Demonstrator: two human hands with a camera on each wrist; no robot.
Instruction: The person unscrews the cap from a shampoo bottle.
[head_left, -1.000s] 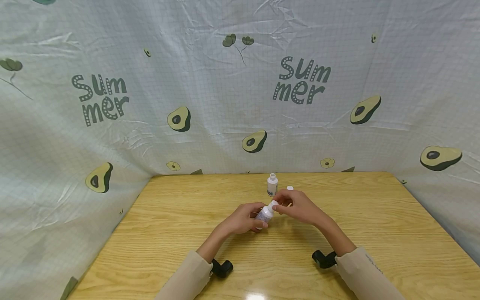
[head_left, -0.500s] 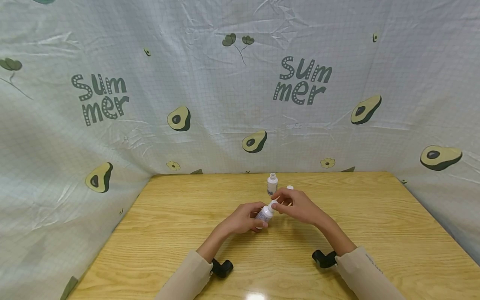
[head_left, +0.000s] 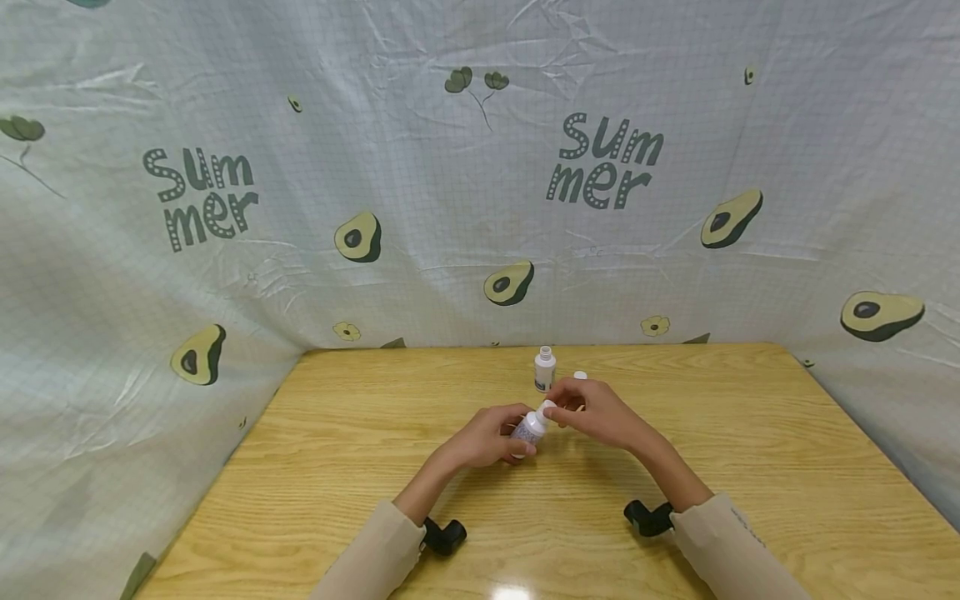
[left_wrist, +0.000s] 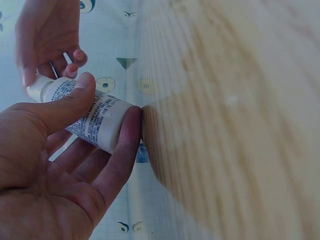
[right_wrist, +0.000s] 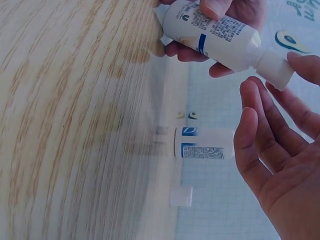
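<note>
My left hand [head_left: 487,437] grips a small white bottle [head_left: 528,428], tilted with its neck up and to the right. Its printed label shows between thumb and fingers in the left wrist view. With thumb and fingertips, my right hand [head_left: 598,410] pinches the white cap [right_wrist: 274,69] on the neck of this bottle. The other fingers of that hand are bent below the cap. Behind both hands, a second white bottle [head_left: 544,373] stands upright with a bare threaded neck. A loose white cap [right_wrist: 181,196] rests on the table beside it, partly covered by my right hand in the head view.
The wooden table [head_left: 360,417] reaches back to a pale curtain [head_left: 420,167] printed with avocados, which also closes off the sides. A black wrist camera [head_left: 446,537] sits under the left sleeve, and another black camera [head_left: 647,518] under the right.
The right fingertips shift slightly around the cap and come back to nearly the same place. The left hand and its bottle stay where they were.
</note>
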